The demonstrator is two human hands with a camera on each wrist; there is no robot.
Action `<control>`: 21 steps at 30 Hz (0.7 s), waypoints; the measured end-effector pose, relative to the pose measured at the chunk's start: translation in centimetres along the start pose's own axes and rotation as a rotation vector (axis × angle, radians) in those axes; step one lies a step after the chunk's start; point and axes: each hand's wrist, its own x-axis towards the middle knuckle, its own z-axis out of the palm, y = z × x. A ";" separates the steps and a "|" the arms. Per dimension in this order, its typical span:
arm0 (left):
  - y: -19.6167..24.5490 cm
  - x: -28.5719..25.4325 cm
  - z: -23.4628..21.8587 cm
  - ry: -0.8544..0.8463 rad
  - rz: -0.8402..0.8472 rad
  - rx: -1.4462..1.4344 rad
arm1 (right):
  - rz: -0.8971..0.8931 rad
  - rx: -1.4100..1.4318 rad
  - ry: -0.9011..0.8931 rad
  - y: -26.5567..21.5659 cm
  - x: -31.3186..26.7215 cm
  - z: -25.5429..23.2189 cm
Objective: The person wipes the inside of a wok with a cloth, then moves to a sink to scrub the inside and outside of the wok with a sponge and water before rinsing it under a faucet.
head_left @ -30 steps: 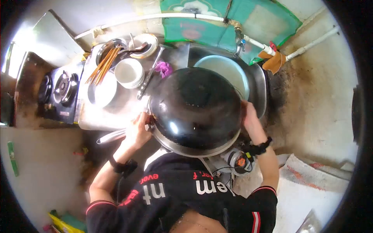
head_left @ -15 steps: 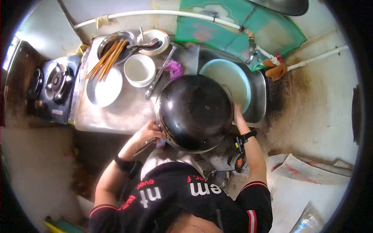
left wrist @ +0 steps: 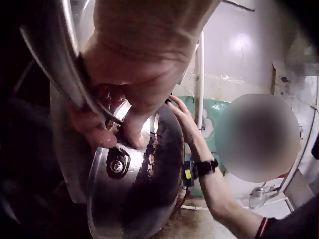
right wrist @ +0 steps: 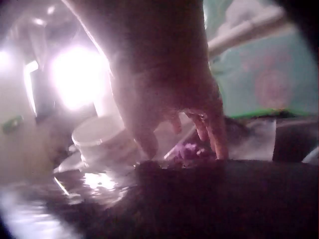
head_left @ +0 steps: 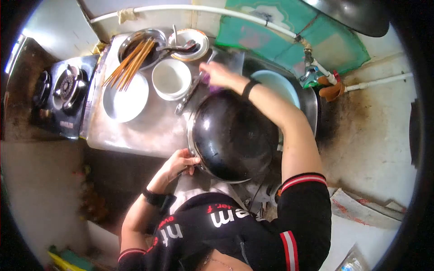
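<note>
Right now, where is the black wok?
In the head view, the black wok is near the middle, underside showing, held by the left hand at its lower left, with the light-blue basin beyond its upper right.

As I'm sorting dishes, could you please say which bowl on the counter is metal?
The back bowl, left of the orange-rimmed one: silvery, unlike the white others.
</note>
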 end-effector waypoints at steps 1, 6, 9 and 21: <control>0.2 -0.1 0.1 0.000 0.016 -0.005 | -0.055 0.098 0.079 1.3 0.2 -0.2; 0.9 0.3 0.7 0.009 0.061 -0.014 | 0.012 0.577 0.326 1.5 -8.5 -7.5; 0.4 1.5 0.7 0.001 0.080 -0.014 | 0.006 0.537 0.415 -4.9 -16.6 -8.0; 1.1 2.6 1.3 -0.016 0.141 0.032 | 0.424 0.894 0.515 4.7 -20.2 -1.0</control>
